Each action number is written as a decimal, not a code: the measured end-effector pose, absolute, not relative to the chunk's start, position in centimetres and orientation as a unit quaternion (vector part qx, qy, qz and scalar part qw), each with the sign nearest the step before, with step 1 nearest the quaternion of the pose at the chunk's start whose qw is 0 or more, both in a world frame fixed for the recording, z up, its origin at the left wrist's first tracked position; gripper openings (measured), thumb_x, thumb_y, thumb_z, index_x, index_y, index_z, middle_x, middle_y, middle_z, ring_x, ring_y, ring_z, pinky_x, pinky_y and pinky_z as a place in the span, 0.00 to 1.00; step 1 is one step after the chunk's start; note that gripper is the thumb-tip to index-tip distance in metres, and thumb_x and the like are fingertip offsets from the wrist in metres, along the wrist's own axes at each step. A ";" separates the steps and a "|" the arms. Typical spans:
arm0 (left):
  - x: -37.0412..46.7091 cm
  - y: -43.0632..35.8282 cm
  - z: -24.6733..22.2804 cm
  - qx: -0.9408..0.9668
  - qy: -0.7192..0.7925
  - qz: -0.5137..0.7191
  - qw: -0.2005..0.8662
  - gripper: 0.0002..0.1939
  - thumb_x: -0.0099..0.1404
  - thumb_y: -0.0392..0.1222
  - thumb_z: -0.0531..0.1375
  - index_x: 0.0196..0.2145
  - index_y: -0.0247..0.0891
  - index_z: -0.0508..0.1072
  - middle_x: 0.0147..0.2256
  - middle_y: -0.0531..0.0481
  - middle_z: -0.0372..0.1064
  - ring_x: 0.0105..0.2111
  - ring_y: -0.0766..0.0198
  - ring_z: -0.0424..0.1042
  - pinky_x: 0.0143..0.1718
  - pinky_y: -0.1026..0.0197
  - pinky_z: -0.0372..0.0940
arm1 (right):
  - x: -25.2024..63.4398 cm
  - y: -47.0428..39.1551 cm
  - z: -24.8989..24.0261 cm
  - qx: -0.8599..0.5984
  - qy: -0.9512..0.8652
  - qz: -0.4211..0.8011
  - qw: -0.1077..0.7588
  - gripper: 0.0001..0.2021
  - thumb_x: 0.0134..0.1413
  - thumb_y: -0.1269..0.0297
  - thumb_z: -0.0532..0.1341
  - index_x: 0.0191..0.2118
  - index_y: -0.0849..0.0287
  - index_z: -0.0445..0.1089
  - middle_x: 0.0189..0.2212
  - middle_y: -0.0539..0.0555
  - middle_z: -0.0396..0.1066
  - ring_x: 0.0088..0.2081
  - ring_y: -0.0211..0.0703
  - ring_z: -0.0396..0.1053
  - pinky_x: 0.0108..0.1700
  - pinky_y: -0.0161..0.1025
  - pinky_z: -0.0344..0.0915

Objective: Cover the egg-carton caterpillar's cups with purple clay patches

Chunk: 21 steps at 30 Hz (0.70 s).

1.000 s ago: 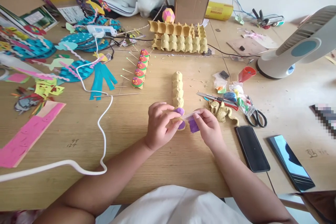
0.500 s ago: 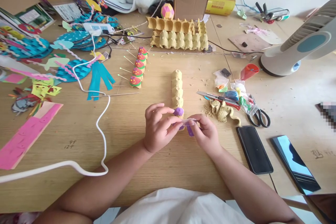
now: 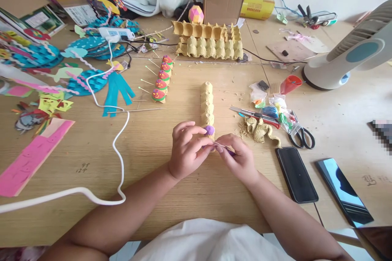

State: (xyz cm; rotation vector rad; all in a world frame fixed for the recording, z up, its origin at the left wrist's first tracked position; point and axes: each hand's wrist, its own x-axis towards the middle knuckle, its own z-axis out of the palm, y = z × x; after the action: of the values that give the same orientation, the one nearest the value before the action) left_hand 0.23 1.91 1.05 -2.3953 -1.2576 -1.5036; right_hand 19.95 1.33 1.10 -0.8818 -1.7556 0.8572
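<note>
A strip of egg carton (image 3: pixel 207 104) lies lengthwise in front of me, its near end partly hidden by my hands. A purple lump (image 3: pixel 209 130) sits by its near part, beside the raised fingers of my left hand (image 3: pixel 188 149). The thumb and a finger of that hand pinch the edge of a thin, pale plastic piece (image 3: pixel 219 144). My right hand (image 3: pixel 239 157) pinches the same piece from the other side, with some purple material (image 3: pixel 230 153) showing under its fingers.
Red and green carton caterpillar (image 3: pixel 163 78) stands left of the strip. Right of it lie a cutter (image 3: pixel 255 113), carton scraps (image 3: pixel 260 129), scissors (image 3: pixel 303 136) and two phones (image 3: pixel 297 174). A white cable (image 3: pixel 118 147) crosses the left side. Egg trays (image 3: pixel 211 47) stand behind.
My hands have drawn slightly closer together, and my right fingers have turned over the plastic piece. Less of the purple material under them shows now.
</note>
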 end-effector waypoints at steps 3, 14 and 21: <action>0.0 1.8 1.1 -0.773 -0.390 -0.500 0.025 0.05 0.62 0.38 0.71 0.33 0.46 0.79 0.41 0.47 0.71 0.55 0.53 0.64 0.58 0.49 0.63 | 20.4 1.7 1.6 -0.307 -0.703 0.435 0.472 0.11 0.69 0.53 0.61 0.46 0.54 0.72 0.43 0.58 0.75 0.47 0.50 0.74 0.50 0.49 0.70; -0.2 1.1 0.2 -0.795 -0.331 -0.500 0.086 0.08 0.62 0.43 0.71 0.38 0.58 0.81 0.39 0.50 0.73 0.55 0.54 0.61 0.60 0.49 0.62 | 20.5 1.4 4.2 -0.324 -0.763 0.428 0.361 0.18 0.68 0.59 0.61 0.25 0.56 0.62 0.26 0.50 0.63 0.30 0.41 0.63 0.36 0.40 0.61; -0.1 1.0 0.1 -0.801 -0.326 -0.491 0.106 0.10 0.61 0.41 0.72 0.39 0.58 0.81 0.39 0.50 0.73 0.55 0.54 0.63 0.62 0.49 0.59 | 20.5 1.6 4.2 -0.316 -0.785 0.400 0.352 0.19 0.69 0.67 0.52 0.24 0.55 0.61 0.23 0.51 0.63 0.29 0.42 0.63 0.33 0.41 0.60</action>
State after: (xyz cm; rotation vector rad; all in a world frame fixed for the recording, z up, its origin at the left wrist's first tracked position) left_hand -0.11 1.02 0.11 -2.3598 -0.9592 -1.4475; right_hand 20.53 1.64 4.24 -0.8176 -2.0330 1.0343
